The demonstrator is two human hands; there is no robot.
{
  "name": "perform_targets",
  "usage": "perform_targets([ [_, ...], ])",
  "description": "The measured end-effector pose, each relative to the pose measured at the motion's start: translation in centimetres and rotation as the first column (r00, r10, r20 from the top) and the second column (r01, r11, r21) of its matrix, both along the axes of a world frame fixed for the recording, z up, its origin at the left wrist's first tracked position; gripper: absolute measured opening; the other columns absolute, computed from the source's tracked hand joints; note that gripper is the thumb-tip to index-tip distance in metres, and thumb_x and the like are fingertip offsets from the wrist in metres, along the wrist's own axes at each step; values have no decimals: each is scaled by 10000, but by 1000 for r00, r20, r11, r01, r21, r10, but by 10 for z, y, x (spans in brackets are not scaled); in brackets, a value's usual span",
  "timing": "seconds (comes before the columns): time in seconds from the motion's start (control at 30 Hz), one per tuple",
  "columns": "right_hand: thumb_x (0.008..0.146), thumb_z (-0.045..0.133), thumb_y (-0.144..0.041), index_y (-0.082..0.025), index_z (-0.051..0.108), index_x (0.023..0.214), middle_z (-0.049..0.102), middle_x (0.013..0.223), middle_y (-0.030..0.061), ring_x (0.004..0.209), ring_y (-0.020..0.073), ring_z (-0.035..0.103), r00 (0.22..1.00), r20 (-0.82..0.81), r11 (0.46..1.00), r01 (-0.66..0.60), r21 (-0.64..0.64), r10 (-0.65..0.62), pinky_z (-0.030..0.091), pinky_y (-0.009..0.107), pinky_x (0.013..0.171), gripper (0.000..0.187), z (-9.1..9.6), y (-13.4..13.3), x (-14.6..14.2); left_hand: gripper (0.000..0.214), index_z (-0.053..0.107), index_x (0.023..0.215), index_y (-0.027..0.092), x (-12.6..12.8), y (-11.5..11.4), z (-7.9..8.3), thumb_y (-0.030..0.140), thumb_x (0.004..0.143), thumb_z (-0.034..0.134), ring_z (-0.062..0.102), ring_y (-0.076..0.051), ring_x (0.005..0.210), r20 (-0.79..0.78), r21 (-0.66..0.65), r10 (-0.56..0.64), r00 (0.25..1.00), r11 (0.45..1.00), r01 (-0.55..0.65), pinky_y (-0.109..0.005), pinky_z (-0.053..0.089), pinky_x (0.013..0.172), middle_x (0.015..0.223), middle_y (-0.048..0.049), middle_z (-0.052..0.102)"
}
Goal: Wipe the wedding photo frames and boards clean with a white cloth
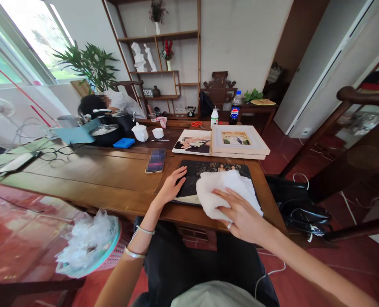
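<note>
A dark photo (191,174) is lying on the tabletop (125,170), a cloth (210,187) covering much of it towards 4 o'clock. The left hand (173,184) is resting at the photo's 9 o'clock edge, its grip released, fingers extended. The right hand (240,213) is lying over the cloth's 5 o'clock side; whether its grip is pinching a fold, I cannot tell. Beyond the photo, a phone (156,160) is lying at 10 o'clock, a frame (260,145) at 1.

The left hand (173,186) lies palm down, fingers (178,172) slightly parted, its forearm (122,275) angling forward. The right hand (239,214) extends inward, palm down, fingers loosely bent, its forearm (306,261) slanting across from the right.
</note>
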State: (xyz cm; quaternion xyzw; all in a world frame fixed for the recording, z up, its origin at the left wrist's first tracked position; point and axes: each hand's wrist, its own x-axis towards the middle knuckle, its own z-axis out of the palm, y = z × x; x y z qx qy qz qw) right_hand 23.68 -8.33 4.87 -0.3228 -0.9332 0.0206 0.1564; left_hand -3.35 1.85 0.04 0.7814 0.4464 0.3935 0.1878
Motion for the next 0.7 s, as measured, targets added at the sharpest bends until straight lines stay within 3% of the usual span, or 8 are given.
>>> perform_targets([
  [0.13, 872, 441, -211, -196, 607, 1145, 588, 1209, 111, 1218, 267, 453, 985, -2, 985, 171, 16, -171, 365, 444, 1008, 320, -2, 38, 24, 382, 585, 1193, 148, -1, -1, 1, 316, 881, 444, 435, -223, 1267, -3, -2, -6, 1000, 1000, 6, -407, 302, 1096, 1339, -105, 505],
  [0.23, 902, 410, -303, -179, 622, 1124, 635, 1102, 126, 1132, 308, 523, 939, -42, 936, 345, 72, -343, 426, 457, 935, 332, -7, 78, 47, 373, 580, 1197, 165, -1, -1, 2, 308, 883, 440, 434, -212, 1269, 3, -7, -6, 1000, 1000, 6, -411, 302, 1094, 1343, -92, 503],
  [0.33, 909, 398, -320, -165, 635, 1091, 638, 1104, 135, 1104, 319, 541, 927, -65, 921, 375, 108, -370, 418, 476, 941, 337, -10, 97, 55, 372, 582, 1193, 159, -1, -2, 1, 306, 884, 438, 433, -209, 1270, 8, -3, -6, 1000, 1000, 6, -410, 301, 1094, 1339, -96, 506],
  [0.43, 887, 430, -244, -118, 626, 1098, 580, 1208, 179, 1183, 310, 482, 956, -33, 948, 295, 124, -293, 329, 500, 1022, 314, -7, 82, 46, 366, 588, 1185, 164, 0, 0, 0, 310, 881, 444, 440, -212, 1264, 16, 7, -6, 1000, 1000, 6, -414, 306, 1091, 1334, -95, 512],
  [0.6, 769, 513, -122, -148, 646, 1029, 431, 1379, 159, 1322, 274, 304, 995, 27, 995, 97, 2, -97, 197, 510, 1093, 294, 0, 12, 14, 370, 587, 1189, 157, 0, 2, -3, 302, 882, 438, 446, -210, 1259, 0, 18, -2, 1000, 1000, 2, -404, 310, 1091, 1336, -98, 509],
  [0.7, 753, 541, -153, -145, 650, 986, 377, 1417, 157, 1338, 262, 270, 998, 47, 998, -43, -52, 45, 176, 484, 1109, 258, 3, -12, 1, 371, 585, 1192, 157, 0, 2, -3, 300, 885, 434, 442, -208, 1263, -15, 16, 2, 1000, 1000, -1, -401, 306, 1095, 1341, -96, 504],
])
